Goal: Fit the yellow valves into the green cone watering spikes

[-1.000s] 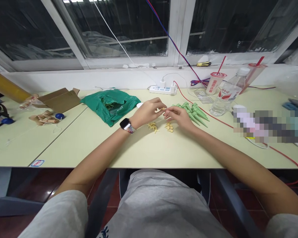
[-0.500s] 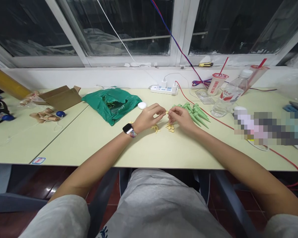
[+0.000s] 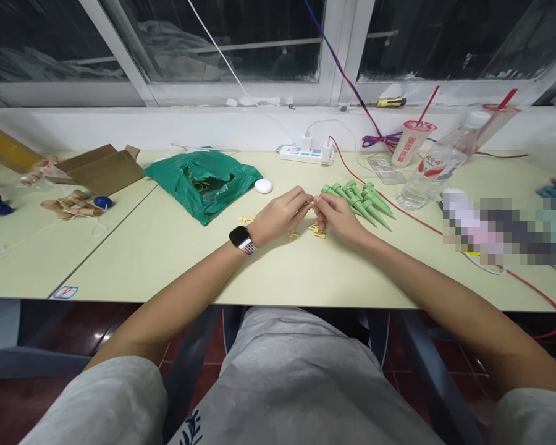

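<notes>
My left hand (image 3: 282, 215), with a watch on its wrist, and my right hand (image 3: 339, 217) meet fingertip to fingertip above the table. Pinched between them is a small yellow plastic piece (image 3: 312, 203), mostly covered by the fingers. More yellow plastic pieces (image 3: 317, 230) lie beneath my right hand, and others are scattered under and beside my left hand, partly hidden by it. Just beyond my right hand rests a pile of green plastic spikes (image 3: 362, 201), with pointed ends toward me.
A torn green plastic bag (image 3: 204, 185) and a white oval object (image 3: 263, 186) lie left of the hands. Behind is a power strip (image 3: 306, 154). A water bottle (image 3: 433, 164), a drink cup (image 3: 412, 142) and a red cable (image 3: 412, 221) are to the right. A cardboard box (image 3: 99, 173) sits far left.
The fingertips have come closer together, and less of the yellow piece shows between them. The whole view has shifted slightly; the things on the table look unmoved.
</notes>
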A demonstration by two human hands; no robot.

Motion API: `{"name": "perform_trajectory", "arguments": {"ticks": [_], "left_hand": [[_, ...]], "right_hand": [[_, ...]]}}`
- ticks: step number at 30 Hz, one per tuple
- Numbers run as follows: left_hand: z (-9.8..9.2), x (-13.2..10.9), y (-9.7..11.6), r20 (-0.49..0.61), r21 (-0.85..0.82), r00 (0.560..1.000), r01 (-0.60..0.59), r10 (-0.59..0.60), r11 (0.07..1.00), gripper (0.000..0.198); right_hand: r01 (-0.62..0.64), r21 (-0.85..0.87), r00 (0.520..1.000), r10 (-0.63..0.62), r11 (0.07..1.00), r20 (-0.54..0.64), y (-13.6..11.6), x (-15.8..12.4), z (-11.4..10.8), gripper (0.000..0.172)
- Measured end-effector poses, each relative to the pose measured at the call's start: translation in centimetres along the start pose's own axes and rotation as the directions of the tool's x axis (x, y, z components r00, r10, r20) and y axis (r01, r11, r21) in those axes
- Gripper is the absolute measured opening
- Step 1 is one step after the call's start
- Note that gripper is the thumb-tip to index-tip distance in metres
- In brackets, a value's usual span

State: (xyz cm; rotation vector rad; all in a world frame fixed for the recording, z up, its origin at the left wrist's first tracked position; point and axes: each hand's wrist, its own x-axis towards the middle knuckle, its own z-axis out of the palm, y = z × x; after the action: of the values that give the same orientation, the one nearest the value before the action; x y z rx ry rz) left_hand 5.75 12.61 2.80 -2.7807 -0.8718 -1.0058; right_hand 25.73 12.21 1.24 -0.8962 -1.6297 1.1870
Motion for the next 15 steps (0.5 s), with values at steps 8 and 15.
{"name": "perform_trajectory", "arguments": {"ticks": [8, 15], "left_hand": [[0.0, 0.3, 1.2, 0.04, -0.226, 0.99, 0.14, -0.135, 0.964, 0.022], [0.2, 0.7, 1.9, 0.069, -0.466, 0.948, 0.306, -0.311, 0.83, 0.028]], "right_hand": [[0.062, -0.096, 0.997, -0.065, 0.993, -0.031, -0.4, -0.6, 0.3, 0.054], [0.13, -0.233, 0.985, -0.152, 0.964, -0.077, -0.3, -0.9, 0.4, 0.056]]}}
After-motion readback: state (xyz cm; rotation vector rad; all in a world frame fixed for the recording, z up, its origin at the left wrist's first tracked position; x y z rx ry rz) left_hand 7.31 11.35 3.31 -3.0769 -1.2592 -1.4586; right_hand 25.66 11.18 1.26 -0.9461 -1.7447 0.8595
